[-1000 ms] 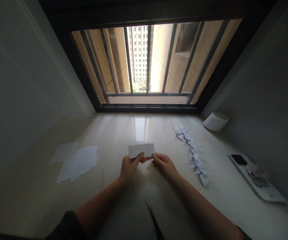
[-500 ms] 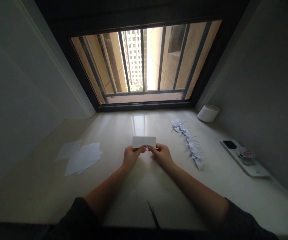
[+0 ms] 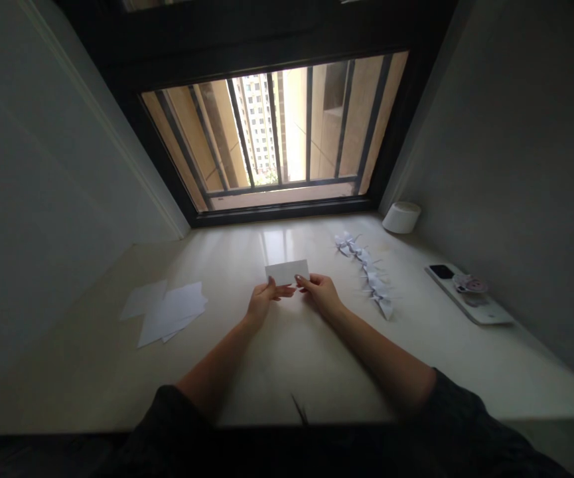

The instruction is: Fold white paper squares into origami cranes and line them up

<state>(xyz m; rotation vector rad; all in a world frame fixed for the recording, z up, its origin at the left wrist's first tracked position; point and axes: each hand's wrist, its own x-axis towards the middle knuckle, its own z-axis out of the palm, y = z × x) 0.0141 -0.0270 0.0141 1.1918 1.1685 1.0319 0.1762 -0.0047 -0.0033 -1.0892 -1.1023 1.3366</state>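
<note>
A white sheet of paper, folded into a narrow rectangle (image 3: 287,271), is held up above the pale sill between my two hands. My left hand (image 3: 263,299) grips its lower left corner, thumb in front and fingers behind and below. My right hand (image 3: 319,289) pinches the lower right part with the thumb on the near face. To the right lies a row of small folded white paper figures (image 3: 366,269) with thin pointed ends. Several flat white paper sheets (image 3: 172,312) lie overlapping on the left.
A phone (image 3: 468,295) with a round grip on its back lies at the right by the wall. A white cylindrical object (image 3: 401,218) stands in the far right corner. A barred window (image 3: 277,133) with a dark frame rises behind the sill (image 3: 257,398).
The thumbs have moved apart along the folded paper, and the left fingers have loosened below it. The paper now tilts slightly, its right end higher. The view has shifted a little.
</note>
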